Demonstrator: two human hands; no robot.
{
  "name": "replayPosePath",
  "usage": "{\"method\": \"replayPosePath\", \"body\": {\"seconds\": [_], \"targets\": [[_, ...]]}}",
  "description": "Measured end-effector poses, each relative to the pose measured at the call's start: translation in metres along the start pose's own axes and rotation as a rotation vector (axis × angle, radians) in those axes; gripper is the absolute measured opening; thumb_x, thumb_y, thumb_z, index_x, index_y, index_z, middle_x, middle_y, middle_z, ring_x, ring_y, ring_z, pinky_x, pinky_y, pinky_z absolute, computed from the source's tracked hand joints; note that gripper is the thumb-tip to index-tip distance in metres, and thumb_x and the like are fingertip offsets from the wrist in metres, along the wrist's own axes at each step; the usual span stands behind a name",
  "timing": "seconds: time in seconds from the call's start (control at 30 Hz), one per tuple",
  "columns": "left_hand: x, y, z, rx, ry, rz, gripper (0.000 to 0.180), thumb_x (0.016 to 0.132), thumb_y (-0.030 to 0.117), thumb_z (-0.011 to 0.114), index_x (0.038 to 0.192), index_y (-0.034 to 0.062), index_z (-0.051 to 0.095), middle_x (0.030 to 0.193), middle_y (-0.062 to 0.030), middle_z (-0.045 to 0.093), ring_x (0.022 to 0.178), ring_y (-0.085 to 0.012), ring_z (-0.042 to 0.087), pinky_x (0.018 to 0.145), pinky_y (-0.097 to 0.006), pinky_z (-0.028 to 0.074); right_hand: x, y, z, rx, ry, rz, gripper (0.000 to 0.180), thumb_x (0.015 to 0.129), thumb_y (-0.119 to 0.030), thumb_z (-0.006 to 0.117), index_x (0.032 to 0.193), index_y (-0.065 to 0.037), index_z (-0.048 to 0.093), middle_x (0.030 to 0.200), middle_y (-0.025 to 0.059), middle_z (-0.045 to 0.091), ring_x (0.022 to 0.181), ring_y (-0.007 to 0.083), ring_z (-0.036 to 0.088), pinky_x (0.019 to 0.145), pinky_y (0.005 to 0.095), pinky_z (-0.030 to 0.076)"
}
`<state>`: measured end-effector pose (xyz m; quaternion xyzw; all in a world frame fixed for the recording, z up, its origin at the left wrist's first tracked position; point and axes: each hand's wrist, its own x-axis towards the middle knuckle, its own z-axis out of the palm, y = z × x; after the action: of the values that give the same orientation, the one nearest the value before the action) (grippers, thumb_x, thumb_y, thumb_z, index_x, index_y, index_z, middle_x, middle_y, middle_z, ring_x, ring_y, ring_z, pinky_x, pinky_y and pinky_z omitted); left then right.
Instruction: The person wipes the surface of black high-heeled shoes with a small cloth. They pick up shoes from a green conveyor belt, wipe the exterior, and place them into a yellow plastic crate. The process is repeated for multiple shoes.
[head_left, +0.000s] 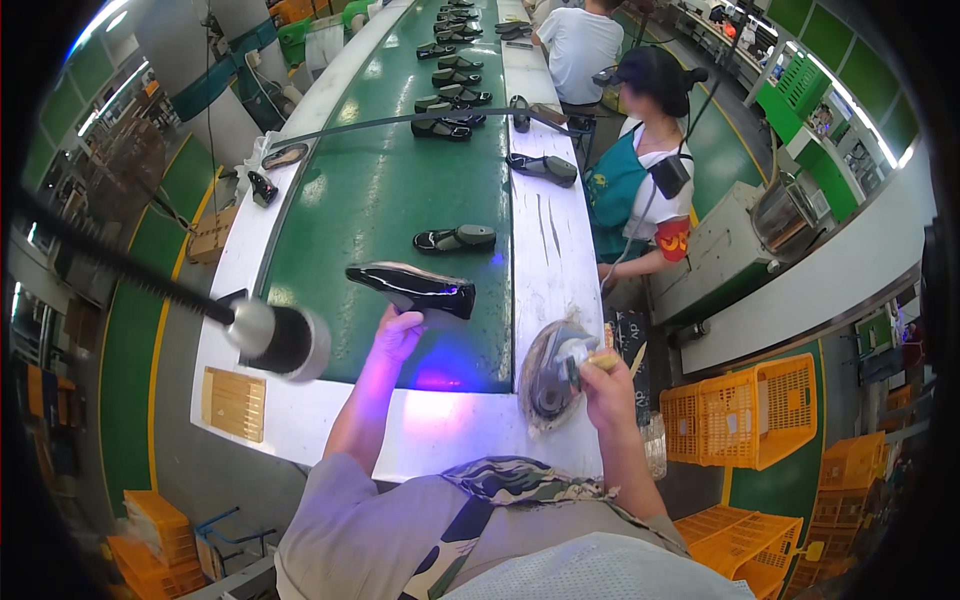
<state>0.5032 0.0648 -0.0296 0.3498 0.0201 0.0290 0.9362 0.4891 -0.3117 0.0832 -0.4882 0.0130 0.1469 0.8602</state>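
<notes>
My left hand is closed around a dark shoe and holds it up over the near end of the green conveyor belt. Its glossy black underside faces up and catches the light. On the right, my right hand grips a brush by its short pale handle. The bristle end is down in a round, crusted bowl on the white ledge; whitish matter hides the tip. Just beyond the held shoe, another dark shoe lies on the belt.
Several dark shoes line the far belt. One shoe rests on the right ledge, near a seated co-worker. A blurred lamp hangs at left above a wooden block. Orange crates stand at right.
</notes>
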Motion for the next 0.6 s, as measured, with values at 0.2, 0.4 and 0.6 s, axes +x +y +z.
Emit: {"method": "replayPosePath", "body": {"seconds": [0.2, 0.4, 0.6], "targets": [[-0.083, 0.015, 0.077, 0.138, 0.06, 0.279, 0.063, 0.07, 0.003, 0.071, 0.129, 0.003, 0.047, 0.121, -0.0117, 0.058, 0.115, -0.0288, 0.057, 0.106, -0.044, 0.042, 0.009, -0.005, 0.026, -0.068, -0.078, 0.007, 0.015, 0.083, -0.001, 0.065, 0.091, -0.004, 0.053, 0.084, 0.0067, 0.06, 0.068, 0.015, 0.06, 0.059, 0.0292, 0.051], [-0.136, -0.005, 0.064, 0.809, 0.204, 0.552, 0.075, 0.065, 0.006, 0.082, 0.13, 0.0017, 0.044, 0.122, -0.0128, 0.057, 0.113, -0.0266, 0.058, 0.101, -0.041, 0.045, 0.036, 0.018, 0.039, -0.222, -0.203, -0.025, 0.017, 0.08, -0.001, 0.068, 0.085, -0.005, 0.052, 0.078, 0.0051, 0.058, 0.066, 0.014, 0.059, 0.059, 0.0294, 0.049], [-0.191, 0.0, 0.062, 1.112, 0.096, 0.493, 0.048, 0.087, 0.017, 0.062, 0.132, 0.0035, 0.049, 0.131, -0.0169, 0.055, 0.122, -0.0332, 0.051, 0.107, -0.044, 0.035, 0.059, 0.047, 0.081, -0.34, -0.313, -0.081, 0.022, 0.074, 0.001, 0.074, 0.081, -0.003, 0.053, 0.073, 0.0045, 0.057, 0.062, 0.0137, 0.056, 0.053, 0.028, 0.047]]}}
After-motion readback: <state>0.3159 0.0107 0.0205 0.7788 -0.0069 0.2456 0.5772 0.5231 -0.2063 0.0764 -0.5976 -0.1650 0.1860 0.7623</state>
